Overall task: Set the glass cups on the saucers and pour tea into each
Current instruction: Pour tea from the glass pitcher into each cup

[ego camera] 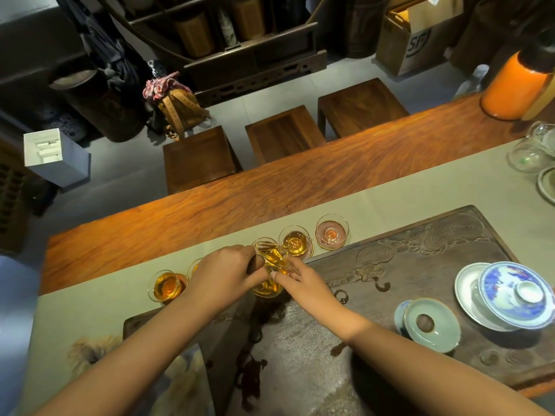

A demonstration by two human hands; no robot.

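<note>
My left hand (228,273) grips the handle of a glass pitcher (271,267) of amber tea, tilted with its spout over a glass cup (295,242) on a gold-rimmed saucer. That cup holds tea. My right hand (303,279) touches the pitcher's side with its fingertips. Right of it, a glass cup (332,232) on a pink saucer holds only a little liquid at its bottom. To the left, a full cup (166,286) stands on its saucer. Another cup (195,268) is mostly hidden behind my left hand.
A dark carved tea tray (435,244) lies on a grey runner over the wooden table. On it stand a blue-and-white gaiwan (515,294) and a celadon lid (431,324). Glassware (531,151) sits far right. Three wooden stools (283,133) stand beyond the table.
</note>
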